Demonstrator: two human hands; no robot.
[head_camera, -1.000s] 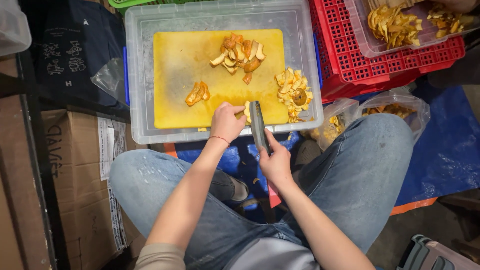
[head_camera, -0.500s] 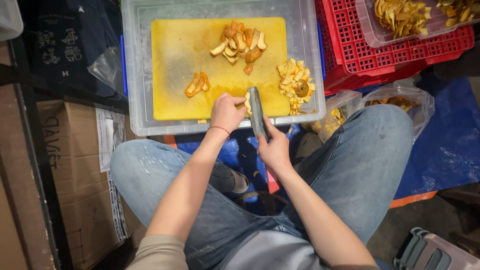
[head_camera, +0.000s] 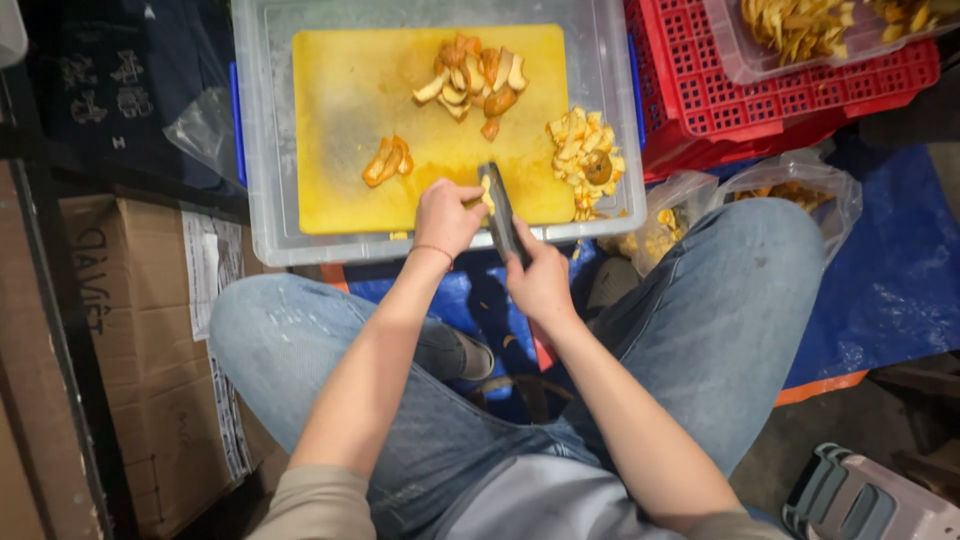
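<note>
The clear plastic tub (head_camera: 262, 150) carries the yellow plastic cutting board (head_camera: 360, 110) near its front edge, so a hard stroke could rock it off its perch. The right hand (head_camera: 538, 283) is closed round the dark-bladed knife (head_camera: 499, 212), whose long axis runs away from the body, tip pointing up the board. The left hand (head_camera: 446, 217) pinches a small pale orange fruit piece (head_camera: 486, 196) touching the blade; a slip could nick those fingers.

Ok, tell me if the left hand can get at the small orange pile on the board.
Probably yes: the left hand sits on the yellow board, and bare board lies between it and the small orange pile.
</note>
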